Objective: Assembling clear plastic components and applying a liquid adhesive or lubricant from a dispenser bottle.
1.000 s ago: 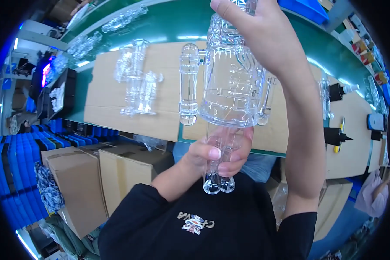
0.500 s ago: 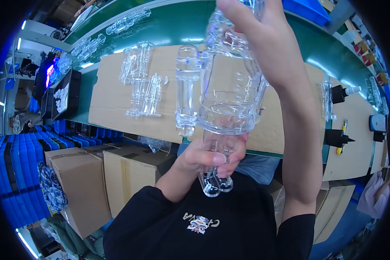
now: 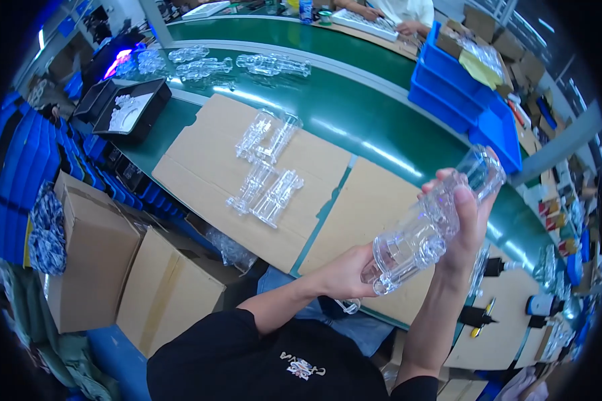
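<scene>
Over the right part of the bench I hold up a clear, see-through cylindrical piece with side tubes, tilted up to the right. My left hand is closed round its lower end. My right hand wraps its upper part, with the thumb across the front; a clear wide rim shows above the fingers. Several similar clear pieces lie on the cardboard sheet to the left of my hands. What they are made of, glass or plastic, I cannot tell.
More clear pieces lie along the green bench. A black bin with white bits stands at the left, blue trays at the far right. Dark bottles and a yellow cutter lie right. Another person's hands work beyond.
My view has turned and shows more of the far bench. The clear piece has gone from upright before me to tilted, further right and away; both hands still hold it.
</scene>
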`<action>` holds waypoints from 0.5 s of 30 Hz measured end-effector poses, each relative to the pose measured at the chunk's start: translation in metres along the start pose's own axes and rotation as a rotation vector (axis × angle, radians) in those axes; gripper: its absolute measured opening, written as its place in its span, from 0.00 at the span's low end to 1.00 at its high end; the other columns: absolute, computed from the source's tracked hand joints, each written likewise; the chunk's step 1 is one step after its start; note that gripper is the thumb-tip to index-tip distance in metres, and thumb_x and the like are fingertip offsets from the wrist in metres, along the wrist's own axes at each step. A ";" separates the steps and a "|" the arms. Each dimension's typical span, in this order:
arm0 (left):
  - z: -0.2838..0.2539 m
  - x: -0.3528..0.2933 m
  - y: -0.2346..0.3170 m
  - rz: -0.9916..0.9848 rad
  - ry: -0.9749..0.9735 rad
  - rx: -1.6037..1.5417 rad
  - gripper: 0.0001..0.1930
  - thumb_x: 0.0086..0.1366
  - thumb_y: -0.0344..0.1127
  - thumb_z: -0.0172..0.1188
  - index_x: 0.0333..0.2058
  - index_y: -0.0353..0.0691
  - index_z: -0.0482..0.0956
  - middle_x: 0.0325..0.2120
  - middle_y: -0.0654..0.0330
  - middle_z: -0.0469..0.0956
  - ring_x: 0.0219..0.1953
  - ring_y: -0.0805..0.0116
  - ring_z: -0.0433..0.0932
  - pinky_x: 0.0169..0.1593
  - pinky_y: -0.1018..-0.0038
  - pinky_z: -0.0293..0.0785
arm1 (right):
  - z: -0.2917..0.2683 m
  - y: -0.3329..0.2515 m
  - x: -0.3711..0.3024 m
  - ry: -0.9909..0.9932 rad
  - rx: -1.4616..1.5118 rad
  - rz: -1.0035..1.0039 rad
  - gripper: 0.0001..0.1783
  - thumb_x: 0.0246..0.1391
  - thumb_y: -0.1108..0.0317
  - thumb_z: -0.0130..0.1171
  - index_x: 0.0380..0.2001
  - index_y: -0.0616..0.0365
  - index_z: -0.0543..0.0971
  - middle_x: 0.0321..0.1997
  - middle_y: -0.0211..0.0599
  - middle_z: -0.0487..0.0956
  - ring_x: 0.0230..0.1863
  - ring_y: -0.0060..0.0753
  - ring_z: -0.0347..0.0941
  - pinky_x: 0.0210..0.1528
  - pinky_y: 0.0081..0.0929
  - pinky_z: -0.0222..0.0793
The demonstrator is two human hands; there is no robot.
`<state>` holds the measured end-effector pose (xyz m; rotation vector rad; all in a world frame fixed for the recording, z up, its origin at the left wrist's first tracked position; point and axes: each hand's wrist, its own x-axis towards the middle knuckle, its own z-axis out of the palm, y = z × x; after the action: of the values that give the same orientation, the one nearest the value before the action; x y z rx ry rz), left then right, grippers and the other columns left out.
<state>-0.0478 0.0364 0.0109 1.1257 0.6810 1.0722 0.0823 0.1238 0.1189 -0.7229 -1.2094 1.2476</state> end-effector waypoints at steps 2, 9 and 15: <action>-0.015 0.011 0.001 0.046 -0.022 0.028 0.28 0.50 0.25 0.61 0.53 0.35 0.69 0.45 0.58 0.76 0.42 0.69 0.74 0.49 0.75 0.70 | 0.004 0.003 0.014 -0.015 0.032 -0.004 0.42 0.47 0.63 0.64 0.64 0.53 0.56 0.44 0.45 0.72 0.42 0.39 0.73 0.42 0.31 0.73; -0.087 0.081 -0.008 0.169 0.261 0.081 0.35 0.50 0.30 0.67 0.57 0.32 0.63 0.48 0.53 0.73 0.48 0.63 0.73 0.52 0.71 0.69 | 0.093 0.030 0.104 -0.253 -0.690 -0.146 0.41 0.47 0.54 0.65 0.61 0.61 0.64 0.51 0.51 0.74 0.47 0.46 0.74 0.51 0.36 0.69; -0.126 0.108 -0.078 0.208 0.675 0.617 0.34 0.49 0.39 0.67 0.52 0.36 0.63 0.42 0.54 0.71 0.41 0.56 0.74 0.47 0.63 0.69 | 0.182 0.168 0.233 -0.662 -1.473 -0.491 0.44 0.40 0.57 0.69 0.60 0.62 0.65 0.52 0.53 0.75 0.47 0.54 0.73 0.54 0.41 0.66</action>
<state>-0.0925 0.1790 -0.0956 1.3731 1.5285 1.4935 -0.1677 0.3507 0.0774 -0.9193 -2.6804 -0.0566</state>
